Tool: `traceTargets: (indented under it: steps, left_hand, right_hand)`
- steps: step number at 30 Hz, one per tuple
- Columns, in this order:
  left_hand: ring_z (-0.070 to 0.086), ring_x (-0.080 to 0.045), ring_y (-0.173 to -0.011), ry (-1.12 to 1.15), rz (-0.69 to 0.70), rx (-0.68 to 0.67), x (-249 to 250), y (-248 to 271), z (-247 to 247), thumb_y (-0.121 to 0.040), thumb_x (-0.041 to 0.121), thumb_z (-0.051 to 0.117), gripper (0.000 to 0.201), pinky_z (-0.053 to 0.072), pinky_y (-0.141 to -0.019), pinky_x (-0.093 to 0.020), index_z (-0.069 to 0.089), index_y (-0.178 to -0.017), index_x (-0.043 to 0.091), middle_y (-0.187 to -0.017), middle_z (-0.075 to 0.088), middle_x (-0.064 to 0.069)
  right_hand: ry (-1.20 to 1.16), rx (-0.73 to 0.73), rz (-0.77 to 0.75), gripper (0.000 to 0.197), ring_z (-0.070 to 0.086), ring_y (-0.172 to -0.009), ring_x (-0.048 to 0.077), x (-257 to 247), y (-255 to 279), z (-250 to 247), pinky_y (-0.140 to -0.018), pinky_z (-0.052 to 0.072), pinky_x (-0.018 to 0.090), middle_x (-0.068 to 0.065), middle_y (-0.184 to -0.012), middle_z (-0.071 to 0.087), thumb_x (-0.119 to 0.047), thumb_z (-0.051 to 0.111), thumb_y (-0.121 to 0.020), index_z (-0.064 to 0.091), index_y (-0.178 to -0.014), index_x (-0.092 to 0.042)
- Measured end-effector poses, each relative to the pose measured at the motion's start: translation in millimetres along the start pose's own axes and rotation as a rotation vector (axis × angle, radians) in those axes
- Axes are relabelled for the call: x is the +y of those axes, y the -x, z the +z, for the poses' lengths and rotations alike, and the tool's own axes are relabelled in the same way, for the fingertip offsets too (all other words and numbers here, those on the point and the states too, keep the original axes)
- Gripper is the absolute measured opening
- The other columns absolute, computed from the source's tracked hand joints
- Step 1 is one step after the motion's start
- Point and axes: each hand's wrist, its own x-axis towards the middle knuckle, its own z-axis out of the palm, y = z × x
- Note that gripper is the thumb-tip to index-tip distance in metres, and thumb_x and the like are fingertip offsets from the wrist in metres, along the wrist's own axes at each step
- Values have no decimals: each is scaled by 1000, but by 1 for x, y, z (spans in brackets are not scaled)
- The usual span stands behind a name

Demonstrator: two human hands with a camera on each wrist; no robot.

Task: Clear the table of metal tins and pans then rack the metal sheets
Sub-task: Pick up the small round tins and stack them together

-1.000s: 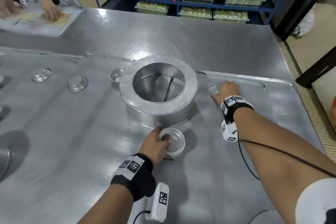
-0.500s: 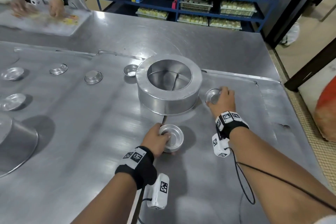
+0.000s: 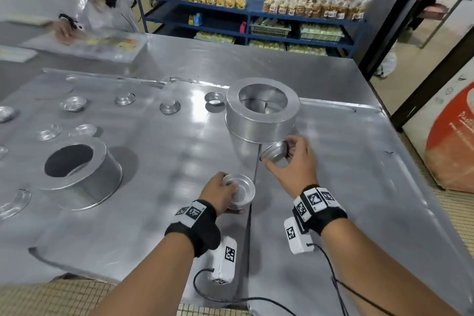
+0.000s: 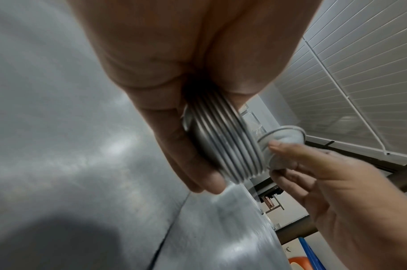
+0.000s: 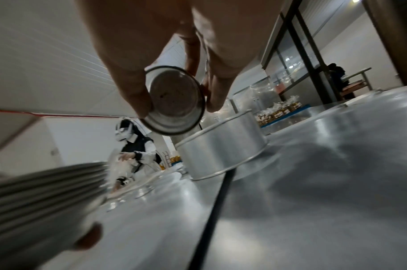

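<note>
your left hand (image 3: 221, 194) grips a ribbed stack of nested round tins (image 3: 241, 192); your right hand (image 3: 295, 161) pinches one shiny tin (image 3: 274, 152) above the brushed-steel table (image 3: 154, 161).

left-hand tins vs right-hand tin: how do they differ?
The left hand grips a nested stack of tins, mouth upward; the right hand pinches a single tin, tipped sideways. The stack sits nearer the person, the single tin beside the big ring pan. Both are small round metal.
</note>
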Motion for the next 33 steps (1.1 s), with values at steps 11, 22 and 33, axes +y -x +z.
traceTargets:
  steps: [11, 22, 33]
  left_hand:
    - [71, -43, -84, 128, 27, -18, -4, 31, -77, -98, 57, 49, 57, 60, -61, -47, 64, -120, 6, -117, 66, -26]
    - [71, -46, -91, 120, 55, 18, 0, 43, -130, -94, 19, 65, 27, 61, -69, -56, 59, -116, 4, -114, 65, -30]
    - [65, -49, -94, 73, 94, 113, 2, 9, -156, -92, -4, 57, 19, 57, -68, -66, 57, -111, 1, -113, 61, -31]
  right_hand:
    - [-240, -177, -98, 69, 64, -106, 7, -78, 93, 61, -97, 53, 32, -8, -112, 64, -28, 91, -61, 48, -115, -32]
    - [-305, -399, -26, 64, 62, -112, -1, -112, 115, 108, -99, 52, 30, -17, -127, 63, -16, 88, -68, 48, -117, -24]
    - [-393, -616, 77, 70, 56, -124, 5, -99, 82, 134, -100, 52, 38, -10, -128, 63, -16, 84, -63, 53, -126, -27]
